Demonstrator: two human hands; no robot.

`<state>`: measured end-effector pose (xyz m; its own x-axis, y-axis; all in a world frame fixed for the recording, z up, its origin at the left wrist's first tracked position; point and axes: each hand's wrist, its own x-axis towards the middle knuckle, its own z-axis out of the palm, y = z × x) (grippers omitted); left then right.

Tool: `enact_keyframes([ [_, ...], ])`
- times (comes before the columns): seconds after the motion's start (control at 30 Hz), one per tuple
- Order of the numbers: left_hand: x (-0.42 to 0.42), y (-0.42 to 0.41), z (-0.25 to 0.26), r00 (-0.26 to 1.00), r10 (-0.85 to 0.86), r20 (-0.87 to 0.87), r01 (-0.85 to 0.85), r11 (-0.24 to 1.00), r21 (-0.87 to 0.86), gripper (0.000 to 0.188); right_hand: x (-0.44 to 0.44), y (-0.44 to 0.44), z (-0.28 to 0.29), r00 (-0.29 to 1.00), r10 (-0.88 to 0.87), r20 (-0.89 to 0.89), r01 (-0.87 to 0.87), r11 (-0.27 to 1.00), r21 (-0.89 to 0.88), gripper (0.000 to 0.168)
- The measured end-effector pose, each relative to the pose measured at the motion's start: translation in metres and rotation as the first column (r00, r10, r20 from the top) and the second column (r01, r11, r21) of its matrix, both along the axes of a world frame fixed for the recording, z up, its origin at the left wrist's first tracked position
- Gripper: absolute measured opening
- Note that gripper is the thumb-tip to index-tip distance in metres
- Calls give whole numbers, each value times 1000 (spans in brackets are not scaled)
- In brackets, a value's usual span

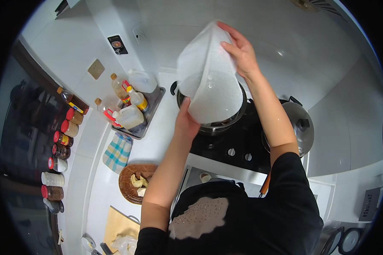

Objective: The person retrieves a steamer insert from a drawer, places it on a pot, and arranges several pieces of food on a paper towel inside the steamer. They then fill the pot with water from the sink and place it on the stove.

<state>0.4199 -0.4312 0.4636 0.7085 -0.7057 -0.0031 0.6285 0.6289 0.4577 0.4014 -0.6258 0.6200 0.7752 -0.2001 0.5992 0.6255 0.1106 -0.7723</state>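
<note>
A white mesh steamer liner (pixel 218 86) hangs bent and tilted above a dark-rimmed metal pot (pixel 215 129) on the hob. My right hand (pixel 242 54) pinches its upper edge, thumb on the near face and fingers behind. Lower down, my left hand (pixel 187 120) grips the opposite edge, close to the pot's left rim. The liner covers most of the pot's opening, so what is inside is largely hidden. A few water drops or bright spots show on the mesh.
Right of the pot, a lidded pan (pixel 303 127) stands on the black hob (pixel 217 148). Bottles and jugs fill a grey tray (pixel 146 127) at left. A checked cloth (pixel 118 153), wicker basket (pixel 127 188) and cutting board (pixel 115 223) lie nearer. Jars (pixel 62 151) line the window ledge.
</note>
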Motion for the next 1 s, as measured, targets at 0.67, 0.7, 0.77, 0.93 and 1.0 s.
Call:
enact_keyframes([
  [0.67, 76, -37, -60, 986, 59, 154, -148, 730, 667, 55, 29, -123, -210, 677, -53, -734, 140, 988, 58, 46],
  [0.7, 75, -35, -55, 992, 56, 114, -117, 765, 633, 58, 26, -117, -212, 593, -120, -796, 134, 990, -49, 47],
  [0.77, 69, -32, -52, 997, 46, 63, -76, 766, 639, 57, 20, -96, -209, 504, -148, -851, 50, 989, -142, 45],
  [0.93, 66, -37, -58, 988, -75, 132, -34, 733, 679, 61, 22, -104, -206, 683, -544, -487, 385, 835, -392, 48],
  [1.0, 67, -33, -57, 990, -53, 130, -48, 741, 669, 59, 16, -96, -185, 632, -517, -578, 321, 853, -412, 46],
])
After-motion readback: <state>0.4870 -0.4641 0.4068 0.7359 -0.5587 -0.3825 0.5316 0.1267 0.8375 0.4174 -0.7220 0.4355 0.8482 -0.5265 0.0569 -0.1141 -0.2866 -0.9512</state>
